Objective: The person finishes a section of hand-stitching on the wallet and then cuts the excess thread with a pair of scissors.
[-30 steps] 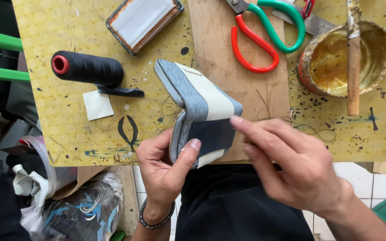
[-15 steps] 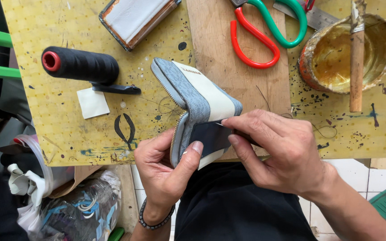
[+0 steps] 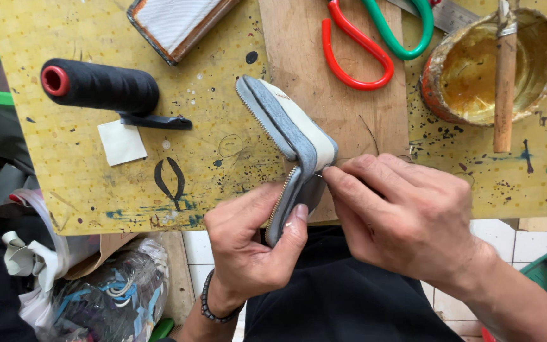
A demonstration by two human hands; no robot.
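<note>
- Left hand point(image 3: 254, 247) grips the pouch point(image 3: 289, 149) — thumb on its zip edge, at the table's point(image 3: 83, 183) near edge.
- Right hand point(image 3: 406, 218) — fingertips pinched together at the pouch's corner.
- Spool point(image 3: 99, 85) towards the far left corner.

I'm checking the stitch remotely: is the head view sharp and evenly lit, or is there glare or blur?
Head view: even, soft daylight, no hard shadows; the wallet and both hands, left hand and right hand, look sharp; mild sheen inside the glue pot; slight wide-angle stretch at the edges.
</note>
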